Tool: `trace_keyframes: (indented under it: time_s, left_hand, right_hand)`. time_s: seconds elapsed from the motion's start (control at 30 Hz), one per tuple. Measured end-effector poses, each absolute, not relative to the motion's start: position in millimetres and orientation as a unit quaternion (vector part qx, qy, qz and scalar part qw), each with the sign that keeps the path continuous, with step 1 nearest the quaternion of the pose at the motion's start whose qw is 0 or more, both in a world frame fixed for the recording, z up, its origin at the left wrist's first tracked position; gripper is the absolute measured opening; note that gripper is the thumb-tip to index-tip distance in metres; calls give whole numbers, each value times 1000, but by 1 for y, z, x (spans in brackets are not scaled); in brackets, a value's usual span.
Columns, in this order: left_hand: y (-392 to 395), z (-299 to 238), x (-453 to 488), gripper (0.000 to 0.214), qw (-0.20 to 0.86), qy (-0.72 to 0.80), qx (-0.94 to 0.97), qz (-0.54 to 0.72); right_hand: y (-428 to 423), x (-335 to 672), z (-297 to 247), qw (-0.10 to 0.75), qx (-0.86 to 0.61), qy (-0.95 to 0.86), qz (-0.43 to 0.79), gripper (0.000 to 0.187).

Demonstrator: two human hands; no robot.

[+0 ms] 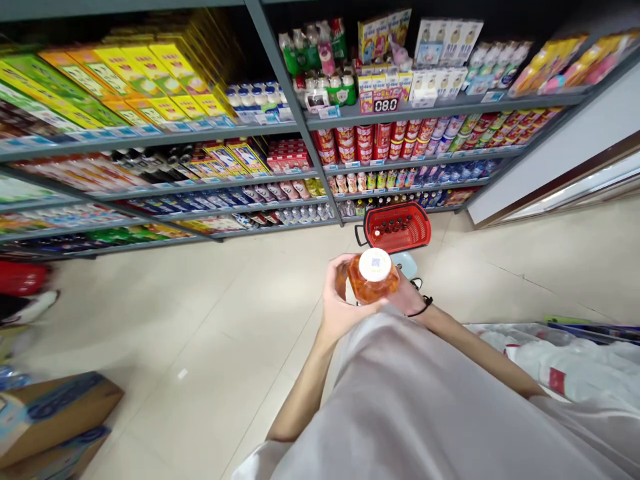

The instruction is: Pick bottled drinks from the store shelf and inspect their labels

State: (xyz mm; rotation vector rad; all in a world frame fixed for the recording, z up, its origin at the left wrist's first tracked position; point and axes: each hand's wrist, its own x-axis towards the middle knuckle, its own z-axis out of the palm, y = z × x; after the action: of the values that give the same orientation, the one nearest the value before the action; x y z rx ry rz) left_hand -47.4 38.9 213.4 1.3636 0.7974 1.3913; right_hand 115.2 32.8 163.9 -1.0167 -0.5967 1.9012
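Observation:
An orange bottle (pixel 373 277) with a white cap sits between both my hands, seen from above. My left hand (pixel 336 300) wraps around its left side. From the right, my right hand (pixel 409 295) grips it, a black band on that wrist. Just beyond the bottle a red shopping basket (pixel 397 227) stands on the tiled floor in front of the shelves.
Store shelves (pixel 300 120) packed with boxes, cans and small bottles run across the top. Cardboard boxes (pixel 50 413) lie at the lower left. White plastic bags (pixel 575 367) are at the lower right. A red object and a shoe (pixel 25 293) show at the left edge.

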Motion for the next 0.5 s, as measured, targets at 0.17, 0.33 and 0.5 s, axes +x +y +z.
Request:
trace_keyframes:
  time_s: [0.17, 0.33, 0.5]
  left_hand:
    - [39, 207, -42, 87, 492, 375, 543, 568]
    - [43, 205, -43, 91, 499, 376, 554, 550]
    - [53, 201, -56, 99, 515, 333, 600, 513]
  right_hand:
    - [29, 119, 154, 357, -422, -185, 813, 64]
    - [36, 115, 156, 369, -461, -169, 789, 61]
    - [40, 115, 169, 288, -467, -173, 818, 68]
